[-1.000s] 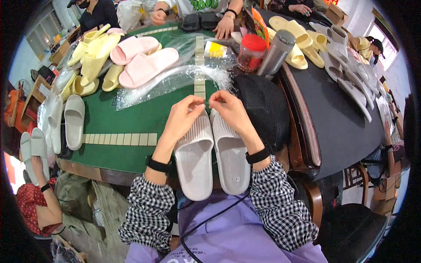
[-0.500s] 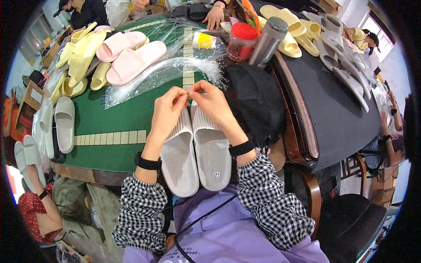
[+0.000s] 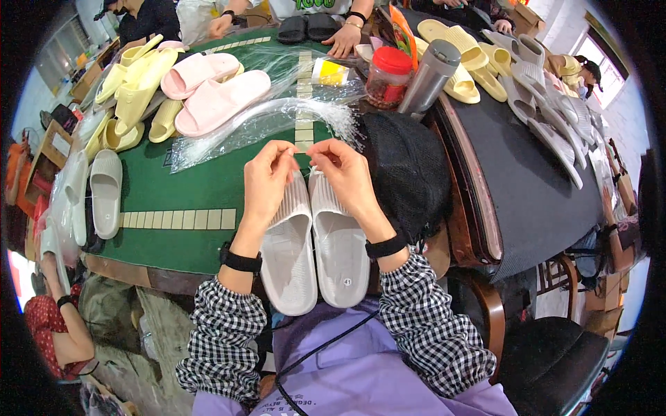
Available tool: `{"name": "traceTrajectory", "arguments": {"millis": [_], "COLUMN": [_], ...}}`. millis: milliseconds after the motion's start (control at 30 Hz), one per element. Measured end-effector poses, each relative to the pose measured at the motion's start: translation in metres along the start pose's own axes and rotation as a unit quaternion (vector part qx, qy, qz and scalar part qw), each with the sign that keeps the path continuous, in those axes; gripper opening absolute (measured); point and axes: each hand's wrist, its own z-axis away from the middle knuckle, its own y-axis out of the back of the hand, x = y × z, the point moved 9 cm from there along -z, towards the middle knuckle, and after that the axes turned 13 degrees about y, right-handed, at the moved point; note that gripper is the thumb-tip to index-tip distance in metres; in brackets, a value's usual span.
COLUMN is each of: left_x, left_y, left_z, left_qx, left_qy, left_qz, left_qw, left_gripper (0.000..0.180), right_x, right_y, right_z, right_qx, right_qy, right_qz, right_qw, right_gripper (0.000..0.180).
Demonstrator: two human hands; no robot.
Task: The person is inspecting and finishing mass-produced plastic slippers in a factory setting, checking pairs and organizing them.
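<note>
A pair of light grey slide slippers (image 3: pixel 289 267) stands side by side against the table's near edge, toes pointing away from me. Over the toes, my left hand (image 3: pixel 269 170) and my right hand (image 3: pixel 340 170) face each other with thumbs and fingers pinched. Whatever lies between the fingertips is too fine to make out; a small whitish bit shows under the right fingers at the toe. Just beyond my hands, a bundle of thin clear plastic strands (image 3: pixel 277 107) with white ends rests on plastic film. Both wrists wear black bands below checked sleeves.
Pink slippers (image 3: pixel 225 102) and yellow slippers (image 3: pixel 143 90) lie at left on the green table (image 3: pixel 166 184). A red-lidded jar (image 3: pixel 388 78), a steel flask (image 3: pixel 429 78) and a black bag (image 3: pixel 406 170) stand to the right. Co-workers' hands (image 3: pixel 345 40) show across the table.
My fingertips have moved slightly apart from each other. The view has shifted a little, so more of the far side, with black slippers and a person there, shows now.
</note>
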Motion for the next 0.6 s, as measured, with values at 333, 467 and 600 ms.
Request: {"name": "traceTrajectory", "arguments": {"millis": [333, 467, 600], "left_x": [-0.009, -0.011, -0.010], "left_y": [-0.010, -0.011, -0.012], "left_z": [-0.007, -0.008, -0.007], "left_qx": [-0.096, -0.097, -0.120], "left_qy": [-0.007, -0.002, 0.007], "left_qz": [0.152, 0.106, 0.138], "left_qw": [0.984, 0.990, 0.983], "left_gripper": [0.012, 0.007, 0.008], "right_x": [-0.005, -0.009, -0.006], "right_y": [-0.002, 0.000, -0.002], "right_z": [0.002, 0.001, 0.002], "right_qx": [0.002, -0.001, -0.015], "right_qy": [0.019, 0.044, 0.031], "right_qz": [0.052, 0.104, 0.126], "right_qw": [0.998, 0.994, 0.991], "right_gripper": [0.012, 0.010, 0.008]}}
